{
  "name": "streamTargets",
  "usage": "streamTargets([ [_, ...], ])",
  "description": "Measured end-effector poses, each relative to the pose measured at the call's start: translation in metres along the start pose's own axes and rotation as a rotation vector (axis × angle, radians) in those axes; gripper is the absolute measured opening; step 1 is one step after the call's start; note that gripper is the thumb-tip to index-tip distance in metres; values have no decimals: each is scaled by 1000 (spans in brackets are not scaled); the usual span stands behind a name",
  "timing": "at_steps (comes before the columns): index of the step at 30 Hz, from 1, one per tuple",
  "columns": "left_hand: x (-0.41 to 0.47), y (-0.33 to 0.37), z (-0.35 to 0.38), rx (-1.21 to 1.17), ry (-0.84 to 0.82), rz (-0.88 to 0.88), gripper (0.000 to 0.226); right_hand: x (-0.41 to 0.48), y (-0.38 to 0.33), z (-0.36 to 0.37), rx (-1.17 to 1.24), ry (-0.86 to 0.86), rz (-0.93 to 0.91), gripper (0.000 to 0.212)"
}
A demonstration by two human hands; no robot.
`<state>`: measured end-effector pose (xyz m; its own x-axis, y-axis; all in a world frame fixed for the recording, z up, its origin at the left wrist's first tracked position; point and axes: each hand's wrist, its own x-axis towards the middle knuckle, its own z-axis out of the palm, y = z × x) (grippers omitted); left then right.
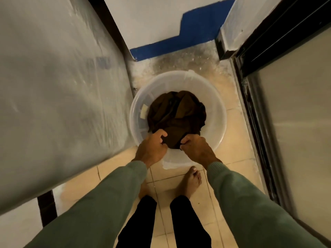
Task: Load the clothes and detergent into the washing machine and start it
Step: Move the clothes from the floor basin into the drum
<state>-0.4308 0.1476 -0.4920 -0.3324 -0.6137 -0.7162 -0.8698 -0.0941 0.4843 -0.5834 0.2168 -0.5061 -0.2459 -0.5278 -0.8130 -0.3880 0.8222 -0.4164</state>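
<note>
A round translucent white basket (pixel 213 97) stands on the tiled floor in front of my bare feet. Dark brown clothes (pixel 176 113) lie bunched in its bottom. My left hand (pixel 152 147) grips the near left edge of the brown cloth, fingers curled round it. My right hand (pixel 195 145) grips the near right edge of the same cloth. Both hands are over the basket's near rim. No washing machine or detergent is plainly in view.
A large grey plastic-wrapped surface (pixel 59 90) fills the left side. A dark-framed sliding door with frosted glass (pixel 293 122) runs along the right. A white wall with a blue stripe (pixel 189 33) closes the far end. The beige tiled floor (pixel 180 183) forms a narrow passage.
</note>
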Motion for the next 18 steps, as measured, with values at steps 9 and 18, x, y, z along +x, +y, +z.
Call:
streamTargets([
  [9,81,-32,41,8,5,3,47,107,-7,0,-210,-18,-108,41],
  [18,114,-53,63,-1,-2,39,43,165,-10,0,-944,-5,-173,84],
])
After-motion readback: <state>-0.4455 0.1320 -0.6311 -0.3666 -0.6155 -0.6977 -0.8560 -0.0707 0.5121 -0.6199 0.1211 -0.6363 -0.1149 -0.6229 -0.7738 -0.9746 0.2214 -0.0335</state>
